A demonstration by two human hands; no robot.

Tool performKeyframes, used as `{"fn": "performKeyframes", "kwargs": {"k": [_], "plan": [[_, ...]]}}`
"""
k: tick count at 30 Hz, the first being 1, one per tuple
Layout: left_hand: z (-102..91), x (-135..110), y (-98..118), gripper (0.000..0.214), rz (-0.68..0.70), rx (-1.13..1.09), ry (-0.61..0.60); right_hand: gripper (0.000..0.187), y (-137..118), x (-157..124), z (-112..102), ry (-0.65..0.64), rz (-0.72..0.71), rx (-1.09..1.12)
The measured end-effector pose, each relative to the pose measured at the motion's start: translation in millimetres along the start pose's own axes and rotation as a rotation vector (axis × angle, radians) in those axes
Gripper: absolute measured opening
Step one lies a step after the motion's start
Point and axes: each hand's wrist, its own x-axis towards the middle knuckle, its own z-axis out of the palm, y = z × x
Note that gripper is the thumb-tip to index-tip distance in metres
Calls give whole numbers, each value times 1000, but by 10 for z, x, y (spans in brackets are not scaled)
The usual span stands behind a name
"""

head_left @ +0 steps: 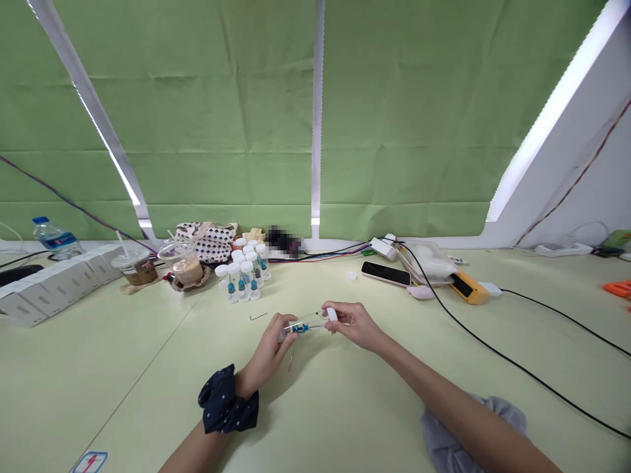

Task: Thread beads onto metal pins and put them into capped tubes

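Observation:
Pinched in my left hand (269,347), over the middle of the table, is a small clear vial with a blue part inside (300,327); it lies nearly sideways. The fingers of my right hand (359,324) are closed on a white cap (332,315), just right of the vial. Thin wire-like or rod-like pieces run between cap and vial; how they are joined is too small to tell. An L-shaped hex key (258,316) rests on the table beyond my left hand. Below the vial lies a thin metal rod (290,359).
Several white-capped vials with blue parts (241,284) stand at the back left. Nearby are drink cups (186,268), white boxes (54,289) and a water bottle (56,238). On the right are a phone (386,273), a yellow-orange device (470,289) and a black cable (473,335).

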Motion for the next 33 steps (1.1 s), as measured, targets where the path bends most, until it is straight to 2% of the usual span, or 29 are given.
{"fn": "performKeyframes", "kwargs": {"k": [5, 9, 12, 14, 17, 20, 22, 24, 27, 30, 33], "plan": [[-29, 3, 16, 27, -3, -11, -2, 32, -38, 12, 5, 18, -28, 19], [-103, 28, 71, 30, 54, 59, -42, 35, -86, 46, -21, -9, -71, -23], [-189, 50, 78, 31, 90, 127, -42, 47, -122, 60, -22, -34, -107, -9], [-280, 56, 17, 31, 77, 173, 11, 57, -128, 60, -30, -48, -102, 31], [-507, 28, -216, 30, -13, 202, 192, 54, -77, 70, -91, 14, -58, 40], [-839, -53, -596, 37, -259, 227, 471, 39, 59, 113, -189, 168, 37, 6], [-1071, -114, -886, 39, -446, 292, 591, 35, 172, 150, -245, 221, 99, -24], [-1266, -151, -1169, 35, -565, 409, 604, 34, 281, 180, -282, 229, 141, -60], [-1435, -120, -1526, 30, -584, 598, 580, 31, 416, 203, -316, 224, 168, -139], [-1466, 8, -1762, 28, -570, 648, 581, 25, 522, 208, -353, 235, 197, -246], [-1433, 162, -1897, 26, -554, 639, 618, 21, 600, 197, -388, 250, 253, -372]]}}
